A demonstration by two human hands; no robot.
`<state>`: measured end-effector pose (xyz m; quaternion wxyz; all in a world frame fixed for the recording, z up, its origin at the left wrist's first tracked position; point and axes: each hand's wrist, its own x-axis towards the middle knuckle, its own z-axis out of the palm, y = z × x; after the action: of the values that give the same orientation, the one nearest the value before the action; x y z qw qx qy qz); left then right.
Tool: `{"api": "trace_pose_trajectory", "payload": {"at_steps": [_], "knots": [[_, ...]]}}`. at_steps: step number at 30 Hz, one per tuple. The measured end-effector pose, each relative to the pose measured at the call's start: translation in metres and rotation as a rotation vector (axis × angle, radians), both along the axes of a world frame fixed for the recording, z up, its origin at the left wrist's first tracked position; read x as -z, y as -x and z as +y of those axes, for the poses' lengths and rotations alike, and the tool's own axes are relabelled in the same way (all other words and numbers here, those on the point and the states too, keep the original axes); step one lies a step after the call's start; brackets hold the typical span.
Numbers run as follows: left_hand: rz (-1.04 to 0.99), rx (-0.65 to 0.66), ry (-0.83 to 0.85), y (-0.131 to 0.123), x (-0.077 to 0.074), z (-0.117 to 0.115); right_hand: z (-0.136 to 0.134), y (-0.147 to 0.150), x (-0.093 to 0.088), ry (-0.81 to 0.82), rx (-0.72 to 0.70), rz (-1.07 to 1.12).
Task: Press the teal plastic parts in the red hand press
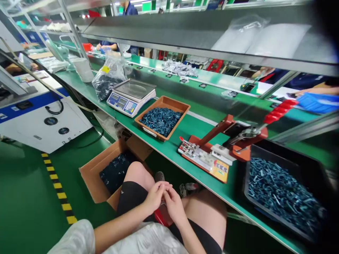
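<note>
Over my lap, my left hand [155, 196] and my right hand [174, 205] meet at the fingertips, both with fingers pressed together. Whatever may be between them is hidden or too small to name. Below them a red thing [162, 218] shows between my thighs. On the bench in front stands a red-handled toggle press fixture [209, 155], its lever raised. Left of it, a brown tray [148, 131] holds many small dark blue parts [162, 120]. To the right, a black tray [265, 208] holds a heap of similar blue parts [283, 192].
A digital scale [129, 100] and a clear plastic bag of dark parts [107, 79] stand farther left. An open cardboard box [90, 180] sits on the floor by my leg. Behind runs a green conveyor [148, 79] with small dark pieces. Overhead, a shelf [159, 33] crosses; co-workers sit beyond.
</note>
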<state>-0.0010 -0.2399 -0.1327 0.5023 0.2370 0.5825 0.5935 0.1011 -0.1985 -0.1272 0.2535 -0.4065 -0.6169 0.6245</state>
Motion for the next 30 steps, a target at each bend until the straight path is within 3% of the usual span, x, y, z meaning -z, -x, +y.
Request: {"api": "trace_pose_trajectory", "payload": {"at_steps": [2,4,7,9,11,12,14,16,18,20,22,24,26,30], "knots": [[0.108,-0.043,0.048,0.037,0.008,-0.01,0.014,-0.011,-0.009,-0.078,-0.049,-0.024],[0.28,-0.139,0.107,0.09,0.017,-0.019,0.04,-0.035,-0.029,-0.226,0.038,-0.086],[0.585,-0.314,0.227,0.181,0.034,-0.033,0.092,-0.095,-0.071,-0.516,0.341,-0.216],[0.803,-0.257,0.399,0.231,0.042,-0.038,0.129,-0.14,-0.096,-0.69,0.601,-0.347],[1.017,-0.171,0.536,0.26,0.039,-0.034,0.165,-0.181,-0.113,-0.705,0.725,-0.542],[1.117,-0.142,0.532,0.266,0.031,-0.027,0.18,-0.198,-0.117,-0.659,0.693,-0.65],[1.28,-0.124,0.352,0.26,0.005,0.001,0.206,-0.221,-0.117,-0.517,0.555,-0.828],[1.388,-0.119,0.058,0.24,-0.033,0.042,0.222,-0.231,-0.109,-0.407,0.449,-0.934],[1.451,-0.058,-0.137,0.219,-0.076,0.093,0.226,-0.233,-0.102,-0.395,0.43,-0.986],[1.494,0.031,-0.187,0.206,-0.114,0.143,0.221,-0.232,-0.098,-0.444,0.45,-1.007],[1.521,0.134,-0.078,0.201,-0.138,0.187,0.21,-0.23,-0.101,-0.485,0.477,-1.001],[1.534,0.296,0.124,0.201,-0.147,0.22,0.202,-0.227,-0.105,-0.508,0.487,-0.96],[1.532,0.428,0.289,0.203,-0.146,0.243,0.2,-0.225,-0.109,-0.492,0.503,-0.913],[1.532,0.451,0.459,0.204,-0.142,0.252,0.204,-0.225,-0.11,-0.466,0.505,-0.826]]}}
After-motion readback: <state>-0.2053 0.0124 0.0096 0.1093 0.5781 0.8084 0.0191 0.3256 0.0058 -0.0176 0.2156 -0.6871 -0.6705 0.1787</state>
